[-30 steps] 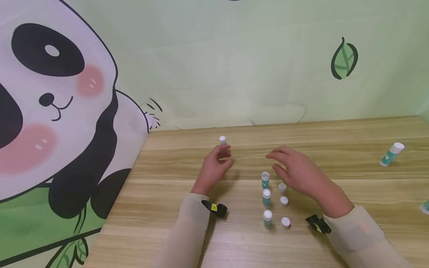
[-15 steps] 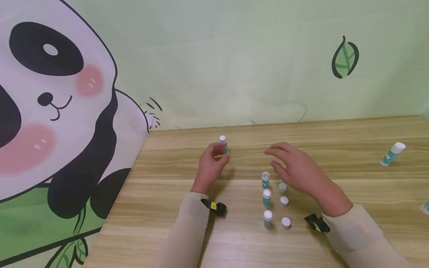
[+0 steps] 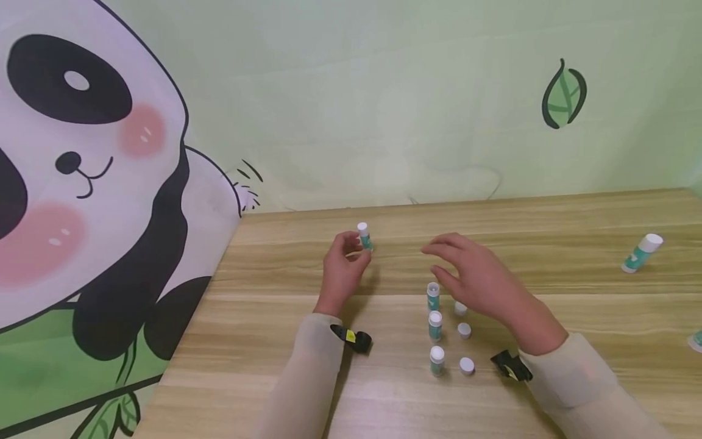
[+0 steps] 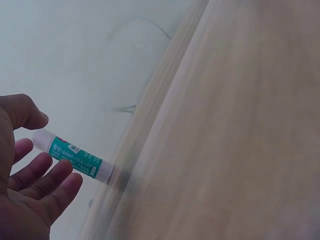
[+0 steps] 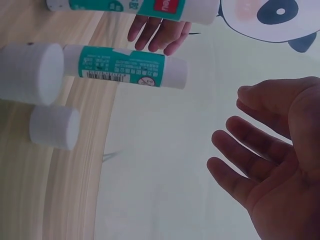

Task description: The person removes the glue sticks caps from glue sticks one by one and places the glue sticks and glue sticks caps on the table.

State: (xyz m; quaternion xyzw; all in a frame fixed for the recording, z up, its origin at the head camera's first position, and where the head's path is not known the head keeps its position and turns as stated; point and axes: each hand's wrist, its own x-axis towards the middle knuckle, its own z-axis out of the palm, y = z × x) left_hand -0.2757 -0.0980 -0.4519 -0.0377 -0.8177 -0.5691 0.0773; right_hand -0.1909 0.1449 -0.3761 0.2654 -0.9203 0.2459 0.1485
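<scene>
A capped glue stick [image 3: 364, 236] with a teal label stands upright near the back of the table. My left hand [image 3: 342, 268] is just left of it, fingers loosely curved and spread from the thumb. In the left wrist view, the glue stick [image 4: 75, 156] shows beyond the parted thumb and fingertips. My right hand [image 3: 482, 280] hovers with relaxed fingers, holding nothing, behind and right of a row of three uncapped glue sticks [image 3: 435, 326]. Beside them lie three white caps [image 3: 464, 331], the rearmost partly covered by that hand.
Another glue stick [image 3: 641, 253] stands at the far right, white cap on top. Part of one more glue stick [image 3: 696, 340] shows at the right frame edge. Behind the wooden table [image 3: 263, 378] rises a pale green wall hanging [image 3: 384, 122] with a panda.
My left hand has shifted slightly left, uncovering the capped glue stick, which stays standing. My right hand has drifted a little left. The uncapped sticks and caps stay in place.
</scene>
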